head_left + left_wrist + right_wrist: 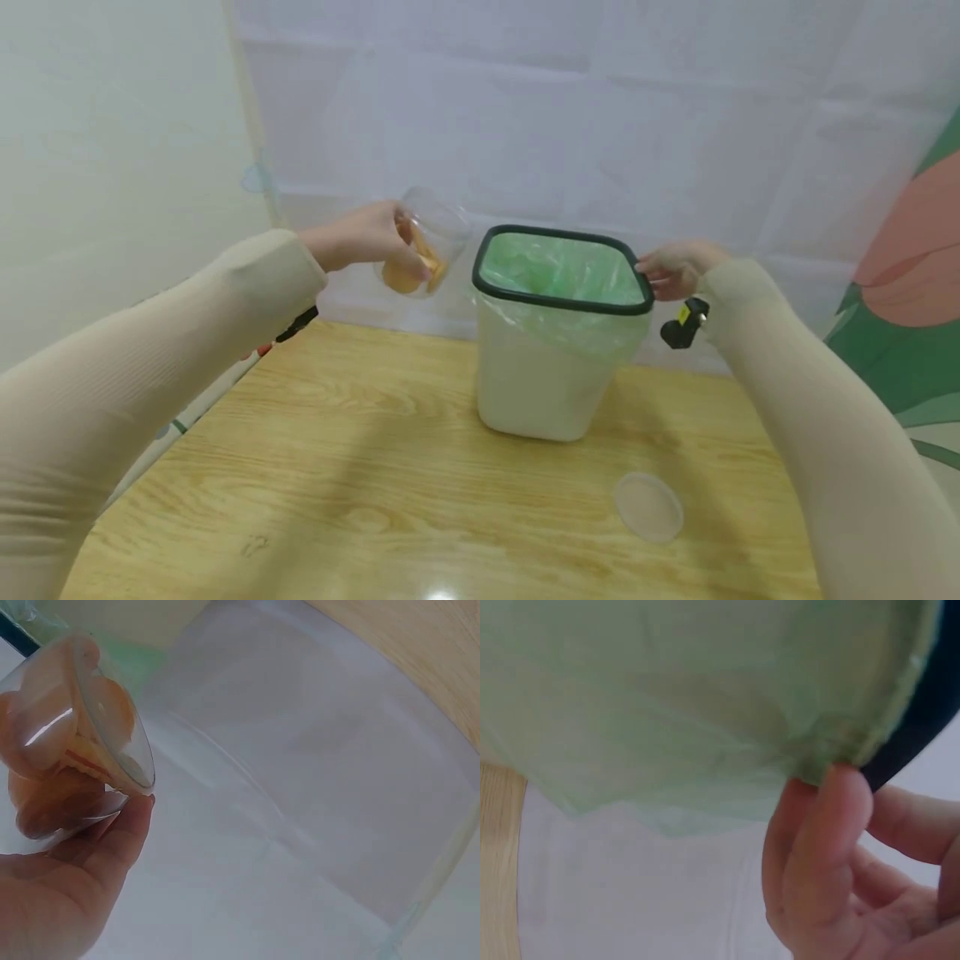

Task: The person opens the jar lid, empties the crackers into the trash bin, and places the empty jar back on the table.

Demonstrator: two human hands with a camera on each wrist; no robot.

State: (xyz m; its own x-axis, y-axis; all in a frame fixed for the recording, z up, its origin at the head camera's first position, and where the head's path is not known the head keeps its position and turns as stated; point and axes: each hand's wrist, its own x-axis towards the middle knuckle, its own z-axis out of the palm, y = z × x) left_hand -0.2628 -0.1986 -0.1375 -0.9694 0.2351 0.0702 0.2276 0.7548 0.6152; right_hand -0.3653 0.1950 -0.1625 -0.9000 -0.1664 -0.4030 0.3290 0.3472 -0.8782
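My left hand (378, 242) grips a clear plastic jar (442, 221), its fingers wrapped around the side. Tilted beside the bin's left rim, the jar holds several rounded orange-tan pieces (49, 720), gathered toward its lower end in the head view. A white trash bin (532, 375) stands upright on the table, lined with a thin green bag (555, 267) folded over its dark rim (562, 305). At the bin's right side my right hand (678, 265) pinches the rim and the bag edge. In the right wrist view, fingertips (844, 791) press at the bag's fold.
A round translucent lid (648, 507) lies on the wood-grain table (375, 500), in front of the bin to the right. Behind the table hangs a creased white sheet (487, 108). A printed pattern with pink and green shapes (915, 258) is at the far right.
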